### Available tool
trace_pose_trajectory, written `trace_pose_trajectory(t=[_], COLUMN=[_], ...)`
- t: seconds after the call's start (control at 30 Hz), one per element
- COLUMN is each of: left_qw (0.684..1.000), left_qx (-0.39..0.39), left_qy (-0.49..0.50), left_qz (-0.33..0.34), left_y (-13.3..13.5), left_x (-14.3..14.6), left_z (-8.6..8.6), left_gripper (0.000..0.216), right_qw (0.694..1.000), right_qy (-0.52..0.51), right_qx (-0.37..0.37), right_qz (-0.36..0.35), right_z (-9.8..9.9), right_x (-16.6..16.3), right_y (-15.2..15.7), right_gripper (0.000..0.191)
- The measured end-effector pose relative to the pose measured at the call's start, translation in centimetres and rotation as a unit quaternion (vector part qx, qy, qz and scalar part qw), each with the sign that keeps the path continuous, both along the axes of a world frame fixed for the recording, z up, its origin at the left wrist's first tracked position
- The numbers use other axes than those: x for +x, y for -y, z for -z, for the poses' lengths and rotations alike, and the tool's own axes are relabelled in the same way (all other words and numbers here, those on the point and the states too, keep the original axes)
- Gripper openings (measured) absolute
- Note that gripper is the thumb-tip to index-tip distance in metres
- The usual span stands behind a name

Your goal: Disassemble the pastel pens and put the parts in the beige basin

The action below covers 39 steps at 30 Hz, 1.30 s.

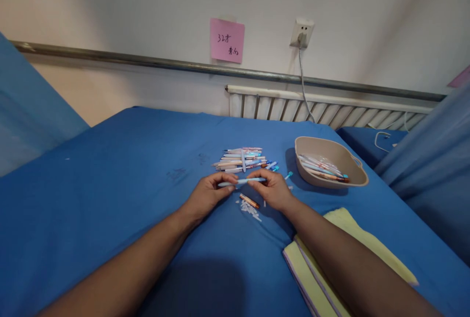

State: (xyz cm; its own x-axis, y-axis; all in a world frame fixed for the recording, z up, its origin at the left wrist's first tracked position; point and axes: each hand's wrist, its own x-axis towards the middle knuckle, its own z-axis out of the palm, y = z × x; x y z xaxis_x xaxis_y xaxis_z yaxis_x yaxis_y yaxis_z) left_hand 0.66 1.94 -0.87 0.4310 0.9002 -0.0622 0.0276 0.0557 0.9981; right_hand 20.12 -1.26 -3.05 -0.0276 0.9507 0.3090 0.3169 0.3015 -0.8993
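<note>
A light blue pen [242, 181] lies level between my two hands, above the blue cloth. My left hand [210, 190] pinches its left part between thumb and fingers. At the other end, my right hand [273, 188] grips it the same way. Just beyond my fingers is a pile of pens [235, 160], mostly pale, with one laid across the others. Below the held pen rest a short orange-brown pen part [249, 201] and a small heap of white bits [250, 210]; what these bits are I cannot make out.
A beige basket [330, 143] with several pens and clear plastic stands at the right. Folded yellow cloth [316, 273] lies under my right forearm. Behind the blue-covered surface [110, 160] are a radiator [271, 104], a metal rail [165, 63] and a plugged-in cable [302, 77]. Blue curtains [433, 160] hang at the sides.
</note>
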Motion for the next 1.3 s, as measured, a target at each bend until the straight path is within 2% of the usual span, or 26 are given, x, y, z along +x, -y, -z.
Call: trace_pose_trajectory(t=[0.1,0.2,0.3,0.37,0.43,0.53,0.63,0.7,0.77,0.9,1.0,1.17,1.3], left_qw=[0.999,0.996,0.999,1.000,1.000,0.997,0.998,1.000,1.000,0.995,0.996,0.995,0.975], left_qx=[-0.042,-0.086,-0.036,-0.008,-0.024,-0.060,-0.023,-0.002,-0.015,-0.039,-0.007,0.054,0.150], left_qy=[0.027,-0.005,-0.009,0.017,0.012,-0.049,-0.046,-0.016,-0.016,-0.076,-0.078,-0.077,-0.142], left_qz=[-0.004,0.011,-0.002,-0.011,0.001,0.031,0.026,0.010,0.012,0.042,0.036,0.035,0.084], left_y=[0.21,0.20,0.04,-0.05,-0.08,-0.09,-0.13,-0.15,-0.17,-0.32,-0.49,-0.39,0.03], left_x=[0.00,-0.04,-0.11,-0.16,-0.17,-0.16,-0.17,-0.19,-0.19,-0.21,-0.29,-0.34,-0.35], left_z=[-0.37,-0.44,-0.40,-0.41,-0.40,-0.30,-0.31,-0.38,-0.39,-0.07,0.21,0.43,-0.08], left_gripper=[0.041,0.035,0.028,0.036,0.040,0.035,0.029,0.037,0.042,0.036,0.028,0.032,0.029], right_qw=[1.000,0.999,0.998,0.997,0.996,0.993,0.990,0.990,0.990,0.990,0.990,0.992,0.995], right_qy=[0.010,0.021,0.040,0.053,0.065,0.084,0.099,0.106,0.109,0.113,0.115,0.107,0.088], right_qx=[0.009,0.028,0.052,0.060,0.066,0.087,0.097,0.091,0.086,0.084,0.084,0.068,0.042], right_qz=[0.012,0.012,0.009,0.011,0.012,0.011,0.000,-0.005,-0.001,0.001,-0.002,-0.003,-0.015], right_z=[-0.04,-0.13,-0.26,-0.34,-0.39,-0.43,-0.49,-0.56,-0.66,-0.85,-0.91,-0.84,-0.85], right_x=[0.01,-0.01,-0.02,0.01,0.07,0.16,0.19,0.18,0.16,0.13,0.13,0.07,-0.14], right_y=[0.05,0.14,0.23,0.27,0.31,0.36,0.42,0.46,0.50,0.62,0.69,0.76,0.96], right_gripper=[0.015,0.014,0.012,0.012,0.012,0.012,0.012,0.012,0.012,0.012,0.011,0.013,0.026])
